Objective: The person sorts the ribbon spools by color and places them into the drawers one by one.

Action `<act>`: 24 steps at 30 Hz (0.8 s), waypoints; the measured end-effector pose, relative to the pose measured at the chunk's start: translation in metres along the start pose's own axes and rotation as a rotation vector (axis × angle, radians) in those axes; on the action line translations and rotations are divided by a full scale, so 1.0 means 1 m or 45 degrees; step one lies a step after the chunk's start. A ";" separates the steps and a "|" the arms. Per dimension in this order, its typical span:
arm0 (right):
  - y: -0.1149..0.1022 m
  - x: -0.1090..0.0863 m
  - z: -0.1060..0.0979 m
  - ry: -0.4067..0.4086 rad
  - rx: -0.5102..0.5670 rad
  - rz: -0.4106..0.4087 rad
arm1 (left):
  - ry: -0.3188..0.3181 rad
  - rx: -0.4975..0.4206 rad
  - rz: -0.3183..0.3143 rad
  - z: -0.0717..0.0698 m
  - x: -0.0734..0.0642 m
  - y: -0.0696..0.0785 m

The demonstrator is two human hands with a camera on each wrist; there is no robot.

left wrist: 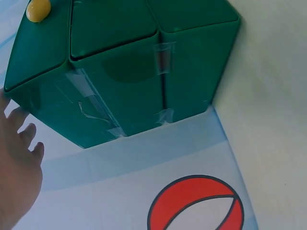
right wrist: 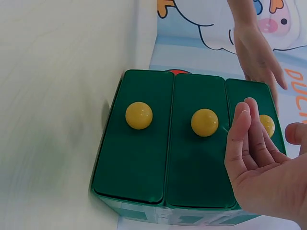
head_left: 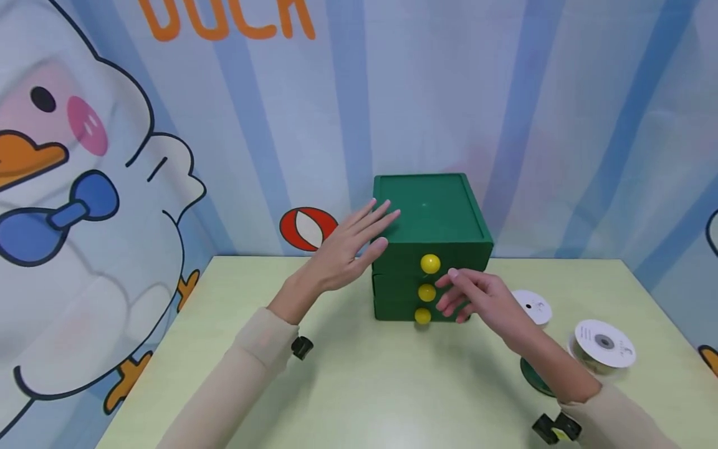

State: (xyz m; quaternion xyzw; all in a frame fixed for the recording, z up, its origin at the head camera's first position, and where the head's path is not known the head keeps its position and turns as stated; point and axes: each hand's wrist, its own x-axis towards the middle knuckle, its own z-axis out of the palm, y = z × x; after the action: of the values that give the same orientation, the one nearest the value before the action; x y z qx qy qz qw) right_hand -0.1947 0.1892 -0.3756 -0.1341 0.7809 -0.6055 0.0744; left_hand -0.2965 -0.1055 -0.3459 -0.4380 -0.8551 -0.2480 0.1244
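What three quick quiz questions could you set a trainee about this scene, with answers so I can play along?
1. How many yellow knobs are on the front of the green drawer box?

2. True or false: in the head view, the white-topped spools are to the right of the green drawer box.

3. Which is nearer the yellow knobs: (a) the left hand or (b) the right hand?

Key: 1. Three. 2. True. 3. b.
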 end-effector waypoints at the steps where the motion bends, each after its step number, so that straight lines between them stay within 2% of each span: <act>1: 0.001 0.001 0.000 0.000 -0.003 0.000 | -0.009 0.006 0.009 0.000 0.002 0.000; 8: 0.008 0.003 0.001 0.005 -0.005 0.018 | -0.102 -0.005 0.026 -0.001 0.016 0.000; 16: 0.011 0.006 0.002 -0.014 0.029 0.023 | -0.295 -0.055 0.056 -0.009 0.038 -0.003; 20: 0.012 0.010 0.004 -0.035 0.064 0.032 | -0.343 -0.069 0.046 -0.011 0.050 -0.005; 24: 0.013 0.012 0.005 -0.047 0.127 0.078 | -0.379 -0.034 0.043 -0.008 0.060 -0.004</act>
State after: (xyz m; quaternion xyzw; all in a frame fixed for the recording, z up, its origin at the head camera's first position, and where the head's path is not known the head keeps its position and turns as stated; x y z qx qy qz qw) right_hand -0.2060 0.1839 -0.3887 -0.1176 0.7518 -0.6387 0.1138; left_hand -0.3353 -0.0706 -0.3145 -0.4861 -0.8531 -0.1895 -0.0056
